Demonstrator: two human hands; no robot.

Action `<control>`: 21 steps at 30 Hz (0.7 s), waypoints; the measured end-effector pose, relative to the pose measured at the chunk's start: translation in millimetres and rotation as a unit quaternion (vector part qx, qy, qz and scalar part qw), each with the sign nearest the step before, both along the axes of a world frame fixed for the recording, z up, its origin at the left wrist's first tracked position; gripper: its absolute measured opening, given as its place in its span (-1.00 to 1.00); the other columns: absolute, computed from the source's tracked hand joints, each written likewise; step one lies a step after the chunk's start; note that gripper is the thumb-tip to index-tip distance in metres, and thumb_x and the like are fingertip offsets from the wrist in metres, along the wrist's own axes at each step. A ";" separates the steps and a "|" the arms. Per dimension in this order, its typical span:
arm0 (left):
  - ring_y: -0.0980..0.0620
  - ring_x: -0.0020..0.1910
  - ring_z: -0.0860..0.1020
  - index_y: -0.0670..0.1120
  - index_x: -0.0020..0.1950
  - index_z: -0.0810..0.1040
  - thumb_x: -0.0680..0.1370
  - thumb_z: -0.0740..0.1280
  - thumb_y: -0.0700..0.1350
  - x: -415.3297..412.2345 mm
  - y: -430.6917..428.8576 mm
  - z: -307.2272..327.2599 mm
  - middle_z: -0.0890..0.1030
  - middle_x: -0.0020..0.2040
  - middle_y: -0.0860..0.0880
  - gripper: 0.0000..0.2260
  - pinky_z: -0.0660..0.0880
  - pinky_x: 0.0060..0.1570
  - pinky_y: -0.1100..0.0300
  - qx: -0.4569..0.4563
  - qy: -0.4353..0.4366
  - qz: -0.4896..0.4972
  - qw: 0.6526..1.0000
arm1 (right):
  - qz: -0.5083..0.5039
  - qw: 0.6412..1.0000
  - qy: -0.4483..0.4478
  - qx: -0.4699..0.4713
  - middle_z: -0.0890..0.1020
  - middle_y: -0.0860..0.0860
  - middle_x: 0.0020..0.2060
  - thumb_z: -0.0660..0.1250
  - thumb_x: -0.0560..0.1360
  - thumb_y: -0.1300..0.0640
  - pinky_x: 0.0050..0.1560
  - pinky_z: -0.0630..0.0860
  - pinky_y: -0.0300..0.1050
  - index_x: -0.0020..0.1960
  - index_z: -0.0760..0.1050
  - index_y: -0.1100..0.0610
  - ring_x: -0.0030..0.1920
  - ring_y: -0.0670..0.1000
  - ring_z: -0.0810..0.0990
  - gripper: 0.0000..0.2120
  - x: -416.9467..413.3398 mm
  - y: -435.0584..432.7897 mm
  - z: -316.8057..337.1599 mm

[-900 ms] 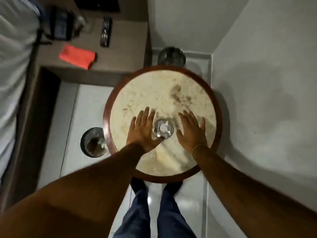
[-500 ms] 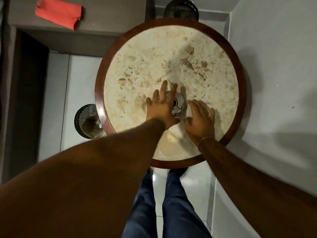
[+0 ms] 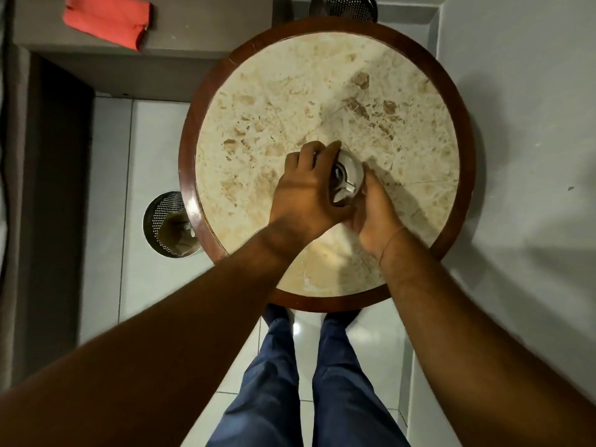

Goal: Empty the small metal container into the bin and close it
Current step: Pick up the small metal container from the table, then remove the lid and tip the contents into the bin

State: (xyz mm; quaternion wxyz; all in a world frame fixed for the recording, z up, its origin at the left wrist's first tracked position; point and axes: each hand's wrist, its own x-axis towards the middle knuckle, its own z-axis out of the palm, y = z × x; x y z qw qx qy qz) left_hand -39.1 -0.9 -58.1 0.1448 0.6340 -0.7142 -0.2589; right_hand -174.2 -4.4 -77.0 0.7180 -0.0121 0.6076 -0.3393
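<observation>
1. left hand [image 3: 306, 188] curled over small metal container [image 3: 347, 178], fingers wrapped on its far rim; gripping it
2. right hand [image 3: 375, 211] cupped against container's near-right side; touching it
3. container between both hands on round table [image 3: 464, 156]
4. mesh bin [image 3: 167, 227] on floor, left of left hand

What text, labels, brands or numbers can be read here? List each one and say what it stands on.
None: no readable text shows in this view.
Small metal container: no lettering shows; the left hand and right hand cover most of it.
Red cloth on the grey ledge: plain, no print.
Perforated metal bin on the floor: no label shows.
Round marble table: only stone veining.
</observation>
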 end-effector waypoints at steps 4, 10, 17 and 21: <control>-0.10 0.41 0.46 -0.04 0.64 0.37 0.37 0.57 0.24 11.8 9.8 23.6 0.46 0.51 -0.08 -0.09 0.63 0.13 0.01 0.009 0.009 -0.074 0.997 | -0.007 0.975 -0.222 0.012 0.80 0.10 0.19 0.18 0.64 -0.45 0.09 0.76 0.00 0.32 0.71 0.06 0.13 0.09 0.82 -0.33 -4.2 13.8 4.5; -0.08 0.36 0.55 -0.02 0.68 0.30 0.35 0.61 0.28 18.3 17.1 34.9 0.43 0.55 -0.05 0.00 0.64 0.14 -0.04 0.014 -0.009 -0.085 0.996 | -0.016 0.979 -0.204 0.005 0.83 0.03 0.09 0.25 0.63 -0.40 0.02 0.77 -0.04 0.18 0.80 0.05 0.07 0.05 0.82 -0.41 3.9 18.7 2.8; -0.07 0.37 0.57 -0.05 0.68 0.29 0.35 0.60 0.34 52.4 28.7 32.9 0.42 0.56 -0.09 0.03 0.68 0.11 0.01 0.016 0.038 0.034 0.999 | -0.011 0.988 -0.150 0.021 0.74 0.09 0.16 0.30 0.58 -0.37 0.00 0.69 -0.03 0.27 0.71 0.08 0.10 0.10 0.72 -0.42 11.6 9.2 0.4; 0.23 0.37 0.44 0.04 0.70 0.17 0.36 0.61 0.32 114.7 65.3 13.6 0.30 0.61 -0.04 0.06 0.50 0.21 0.45 0.033 0.072 0.196 0.977 | 0.040 0.987 -0.155 0.021 0.76 0.13 0.18 0.20 0.58 -0.49 -0.17 0.72 -0.05 0.50 0.60 0.13 0.05 0.17 0.78 -0.18 29.2 2.8 4.4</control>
